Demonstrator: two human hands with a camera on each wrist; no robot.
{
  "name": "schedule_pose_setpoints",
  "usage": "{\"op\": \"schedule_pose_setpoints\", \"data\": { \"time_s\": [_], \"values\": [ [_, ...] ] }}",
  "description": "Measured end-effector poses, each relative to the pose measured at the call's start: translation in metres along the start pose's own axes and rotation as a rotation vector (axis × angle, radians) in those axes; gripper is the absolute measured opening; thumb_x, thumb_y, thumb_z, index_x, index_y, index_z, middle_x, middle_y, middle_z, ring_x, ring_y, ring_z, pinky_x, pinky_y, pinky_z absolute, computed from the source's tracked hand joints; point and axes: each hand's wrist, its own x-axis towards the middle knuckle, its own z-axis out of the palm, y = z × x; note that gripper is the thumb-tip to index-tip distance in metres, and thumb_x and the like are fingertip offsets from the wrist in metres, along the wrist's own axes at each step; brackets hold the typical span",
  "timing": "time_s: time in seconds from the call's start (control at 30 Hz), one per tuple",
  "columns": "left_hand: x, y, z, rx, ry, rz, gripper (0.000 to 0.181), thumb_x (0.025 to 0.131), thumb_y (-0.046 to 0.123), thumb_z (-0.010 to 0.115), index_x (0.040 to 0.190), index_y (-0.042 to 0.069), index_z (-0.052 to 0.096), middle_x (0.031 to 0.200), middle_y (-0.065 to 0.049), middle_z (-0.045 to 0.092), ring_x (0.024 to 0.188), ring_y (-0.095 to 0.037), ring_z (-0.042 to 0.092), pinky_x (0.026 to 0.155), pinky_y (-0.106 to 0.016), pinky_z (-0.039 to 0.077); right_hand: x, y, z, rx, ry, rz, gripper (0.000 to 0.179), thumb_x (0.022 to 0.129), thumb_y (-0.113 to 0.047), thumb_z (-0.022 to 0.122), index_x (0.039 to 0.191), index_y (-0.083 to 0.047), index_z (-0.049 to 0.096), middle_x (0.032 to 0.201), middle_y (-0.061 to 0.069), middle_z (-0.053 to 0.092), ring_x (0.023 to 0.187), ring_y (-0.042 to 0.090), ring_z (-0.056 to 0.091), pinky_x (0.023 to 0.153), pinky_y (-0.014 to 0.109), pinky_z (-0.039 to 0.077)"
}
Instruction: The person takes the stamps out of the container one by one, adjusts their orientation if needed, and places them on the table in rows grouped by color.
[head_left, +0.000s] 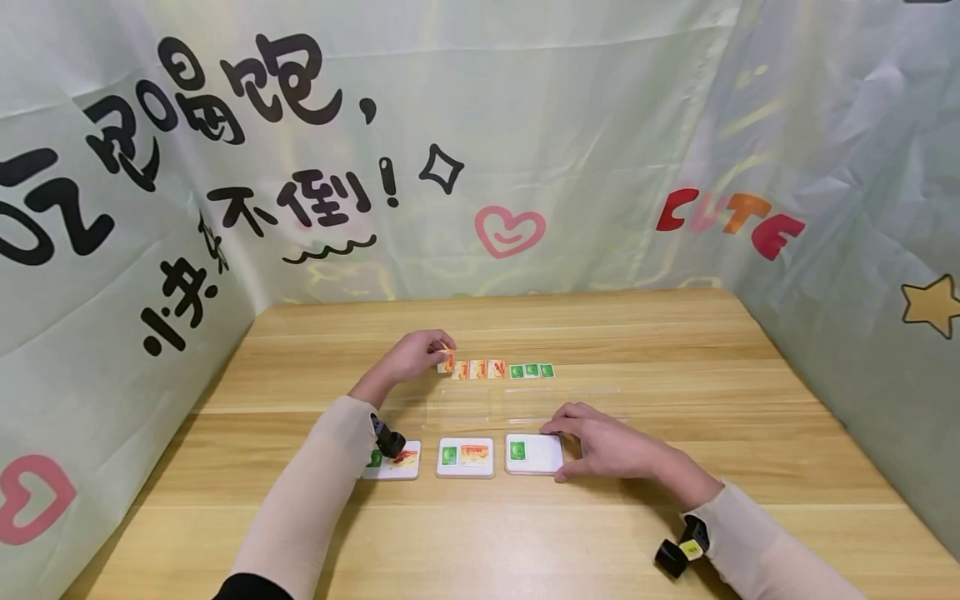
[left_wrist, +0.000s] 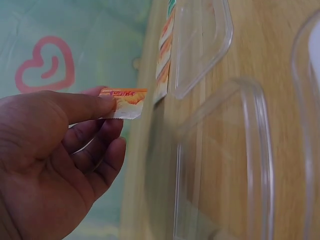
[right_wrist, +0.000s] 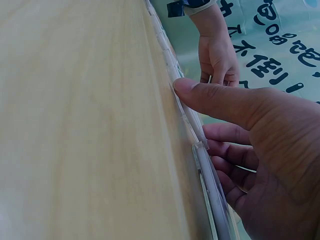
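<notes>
My left hand (head_left: 416, 354) pinches a small orange-and-white packet (left_wrist: 125, 102) between thumb and fingers, raised at the left end of the row of packets. Several like it, orange-printed packets (head_left: 478, 369), lie beside that hand, with green packets (head_left: 532, 371) to their right. At the rightmost white flat box (head_left: 543, 454), my right hand (head_left: 611, 442) holds the right end, thumb at the near edge and fingers at the far edge. That box bears one green packet (head_left: 517, 451) at its left. The middle white box (head_left: 465, 471) carries a green and an orange packet.
Clear plastic lids (head_left: 463, 405) lie between the packets and the boxes. A left white box (head_left: 397, 476), partly behind the left wrist, also holds a green and an orange packet. Printed cloth (head_left: 600, 125) hangs around the wooden table (head_left: 480, 550).
</notes>
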Motion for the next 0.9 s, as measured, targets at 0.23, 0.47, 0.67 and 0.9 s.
{"op": "schedule_pose_setpoints", "data": {
  "time_s": [0.23,0.47,0.67,0.9],
  "values": [
    [-0.002,-0.006,-0.003,-0.022,-0.031,-0.018,0.020,0.100,0.008,0.055,0.117,0.004,0.064,0.100,-0.006,0.065,0.092,-0.021,0.061,0.079,-0.037,0.050,0.000,0.000,0.000,-0.005,0.001,-0.004,0.064,0.078,-0.050,0.079,0.127,-0.014,0.064,0.119,-0.006,0.054,0.107,0.013,0.049,0.090,0.036,0.045],
    [-0.001,-0.014,-0.003,-0.020,-0.054,-0.017,0.018,0.099,0.008,0.057,0.115,0.008,0.065,0.101,-0.006,0.065,0.094,-0.021,0.060,0.081,-0.038,0.049,0.000,0.000,0.000,-0.003,0.002,-0.009,0.063,0.078,-0.051,0.078,0.127,-0.014,0.063,0.120,-0.005,0.054,0.107,0.013,0.049,0.090,0.036,0.045],
    [0.002,-0.017,-0.001,-0.015,-0.060,-0.030,0.015,0.099,0.010,0.058,0.112,0.010,0.066,0.098,-0.003,0.065,0.089,-0.017,0.060,0.078,-0.035,0.048,-0.001,-0.001,0.000,-0.002,0.005,-0.005,0.063,0.078,-0.049,0.079,0.127,-0.014,0.063,0.119,-0.005,0.054,0.107,0.013,0.049,0.089,0.036,0.045],
    [0.004,-0.020,0.004,-0.005,-0.060,-0.029,0.013,0.099,0.008,0.058,0.109,0.009,0.066,0.088,-0.003,0.063,0.074,-0.017,0.050,0.069,-0.032,0.042,-0.001,-0.001,0.000,-0.002,0.002,-0.004,0.063,0.078,-0.049,0.079,0.127,-0.013,0.063,0.120,-0.004,0.054,0.107,0.013,0.049,0.090,0.036,0.045]
  ]
}}
